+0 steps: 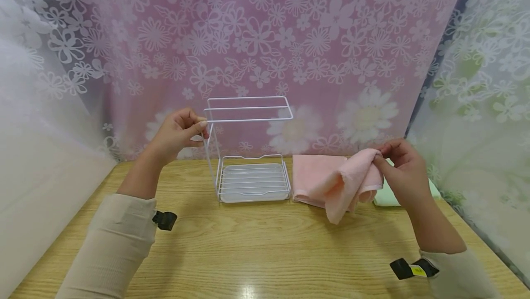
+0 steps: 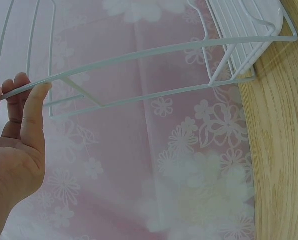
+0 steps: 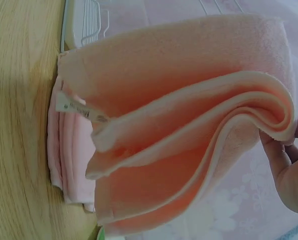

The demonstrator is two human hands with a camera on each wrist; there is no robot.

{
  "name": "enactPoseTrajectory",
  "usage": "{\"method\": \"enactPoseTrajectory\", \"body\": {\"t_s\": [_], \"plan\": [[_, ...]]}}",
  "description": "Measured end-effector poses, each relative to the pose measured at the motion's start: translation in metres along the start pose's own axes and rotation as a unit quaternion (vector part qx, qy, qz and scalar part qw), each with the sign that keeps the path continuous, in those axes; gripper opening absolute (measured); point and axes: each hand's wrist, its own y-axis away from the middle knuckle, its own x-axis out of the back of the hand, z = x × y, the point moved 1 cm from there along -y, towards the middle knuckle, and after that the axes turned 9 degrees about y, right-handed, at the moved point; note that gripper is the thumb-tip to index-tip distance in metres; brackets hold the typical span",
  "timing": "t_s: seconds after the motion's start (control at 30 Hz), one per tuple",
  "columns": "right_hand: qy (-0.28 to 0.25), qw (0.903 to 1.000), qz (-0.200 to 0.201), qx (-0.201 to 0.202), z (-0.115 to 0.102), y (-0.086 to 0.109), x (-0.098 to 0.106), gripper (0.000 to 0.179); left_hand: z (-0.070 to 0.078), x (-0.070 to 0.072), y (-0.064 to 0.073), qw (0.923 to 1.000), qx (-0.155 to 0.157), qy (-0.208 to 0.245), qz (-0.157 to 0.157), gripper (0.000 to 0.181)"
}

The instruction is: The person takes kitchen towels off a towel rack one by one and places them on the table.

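Note:
A white wire rack [image 1: 253, 120] stands at the back of the table, with a white tray [image 1: 253, 198] under its lower shelf. At its upper left corner, my left hand [image 1: 175, 134] pinches the wire between thumb and fingers; the left wrist view shows this hand [image 2: 19, 155] on the frame too. My right hand [image 1: 402, 169] pinches a pink towel [image 1: 359, 170] by its upper edge. In loose folds with a small white label [image 3: 79, 106], the towel hangs over a folded pink towel [image 1: 309, 170] lying right of the rack.
A pale green folded cloth [image 1: 387, 198] lies at the back right, partly behind the right hand. The wooden table [image 1: 248, 248] reaches back to a pink flowered curtain [image 1: 265, 37]. Pale flowered sheets [image 1: 488, 83] hang on both sides.

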Motion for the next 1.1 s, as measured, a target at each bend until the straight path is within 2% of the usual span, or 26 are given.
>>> {"method": "enactPoseTrajectory", "body": {"t_s": [0.03, 0.13, 0.23, 0.33, 0.57, 0.7, 0.83, 0.97, 1.03, 1.1], "plan": [[0.005, 1.0, 0.0, 0.0, 0.0, 0.001, 0.002, 0.006, 0.0, 0.0, 0.0, 1.0, 0.0, -0.001, 0.0, 0.014], [0.071, 0.9974, 0.006, 0.011, 0.0, 0.003, 0.007, 0.007, 0.0, 0.0, 0.0, 1.0, -0.001, 0.0, -0.001, 0.014], [0.17, 0.9851, 0.008, 0.027, 0.0, 0.006, 0.012, 0.013, 0.0, 0.0, 0.0, 1.0, -0.002, 0.003, -0.001, 0.014], [0.227, 0.9731, 0.0, 0.04, 0.0, 0.008, 0.016, 0.017, -0.001, 0.0, 0.0, 1.0, -0.004, 0.007, 0.001, 0.013], [0.296, 0.9505, -0.034, 0.086, -0.003, 0.012, 0.019, 0.025, 0.0, 0.001, 0.0, 1.0, -0.003, 0.008, 0.001, 0.012], [0.312, 0.9449, -0.062, 0.079, -0.006, 0.012, 0.021, 0.033, 0.001, 0.001, 0.0, 1.0, -0.002, 0.006, 0.0, 0.012], [0.288, 0.9522, -0.095, 0.041, -0.007, 0.014, 0.025, 0.03, 0.001, 0.001, 0.0, 1.0, -0.002, 0.003, -0.001, 0.013], [0.205, 0.9689, -0.138, 0.014, -0.005, 0.016, 0.03, 0.027, 0.001, 0.0, 0.0, 1.0, 0.0, 0.001, -0.002, 0.014], [0.128, 0.9777, -0.167, -0.009, -0.003, 0.017, 0.031, 0.029, 0.001, 0.0, 0.001, 1.0, 0.001, 0.001, -0.002, 0.014], [0.023, 0.9792, -0.196, -0.044, -0.002, 0.018, 0.032, 0.031, 0.0, 0.0, 0.0, 1.0, 0.0, 0.001, -0.001, 0.014]]}}
